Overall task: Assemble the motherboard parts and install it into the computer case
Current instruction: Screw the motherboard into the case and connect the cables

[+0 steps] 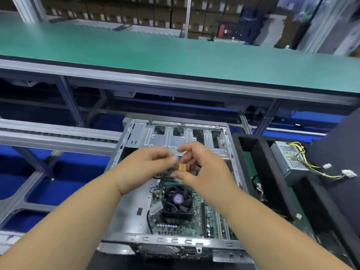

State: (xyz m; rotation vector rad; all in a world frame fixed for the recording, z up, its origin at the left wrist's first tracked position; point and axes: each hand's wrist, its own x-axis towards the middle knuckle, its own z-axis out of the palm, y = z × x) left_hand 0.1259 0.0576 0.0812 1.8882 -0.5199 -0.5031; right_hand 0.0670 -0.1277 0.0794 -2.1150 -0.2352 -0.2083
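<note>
Two hands met over the open case (175, 137), which lay flat at the frame's 6 o'clock with the board (187, 217) already seated inside and a fan (177, 199) on it. The left hand (144, 168) and right hand (202, 168) had their fingers curled in toward a small tan connector (182, 167) held between them above the board's 12 o'clock edge. Blur hid exactly which fingertips pinched it and whether a cable trailed from it. At 3 o'clock a power supply (290, 158) sat in a black tray (245, 145), its yellow wires (311, 164) loose. Beyond, at 12 o'clock, ran a green desk (136, 47). The step looked like cabling after installation. Next, the plug would likely need aligning with its header and pressing straight down.
</note>
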